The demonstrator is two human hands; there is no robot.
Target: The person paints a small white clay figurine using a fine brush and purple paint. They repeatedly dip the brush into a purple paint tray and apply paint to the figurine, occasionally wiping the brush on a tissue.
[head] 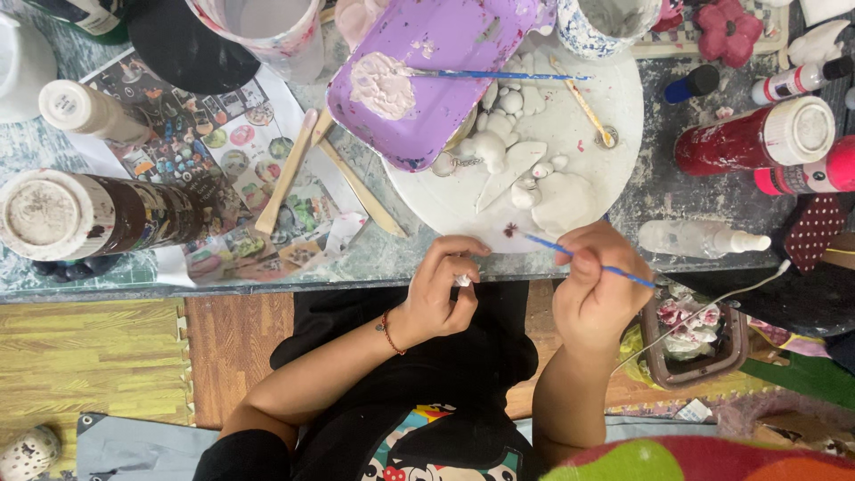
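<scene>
Brush point(588, 258) pinched in right hand point(597, 294) | left hand point(443, 289) holds small white piece point(463, 281) — load tip lightly on white plate point(614, 125), steady wrists

Left hand point(443, 289) curled, fingertips pinched; right hand point(595, 285) fisted — both forearms raised.

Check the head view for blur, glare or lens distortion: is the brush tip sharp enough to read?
Head view: lighting is even and soft, with no harsh glare on the white round board. The thin blue brush in the right hand is fairly sharp, its dark tip readable. The left hand is slightly soft. Bottles at the edges lean outward, showing wide-angle distortion.
</scene>
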